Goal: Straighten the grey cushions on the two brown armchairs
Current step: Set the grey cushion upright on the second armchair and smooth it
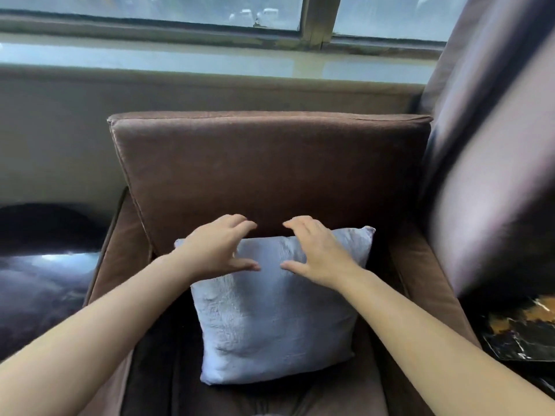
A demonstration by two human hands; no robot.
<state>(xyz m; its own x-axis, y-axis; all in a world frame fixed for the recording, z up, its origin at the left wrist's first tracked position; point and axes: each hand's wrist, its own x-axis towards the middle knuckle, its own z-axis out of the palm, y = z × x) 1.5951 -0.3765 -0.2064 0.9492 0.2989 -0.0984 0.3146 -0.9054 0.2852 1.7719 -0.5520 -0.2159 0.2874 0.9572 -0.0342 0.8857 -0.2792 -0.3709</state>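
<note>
1. Your brown armchair stands below a window and its pale sill.
2. The grey cushion sits upright at the middle of the seat, leaning on the backrest.
3. Your left hand and right hand cover its top edge, fingers spread and unclenched; whether they touch it is unclear.
4. A blurred dark chair back is cut off at right, above a marbled black table.
</note>
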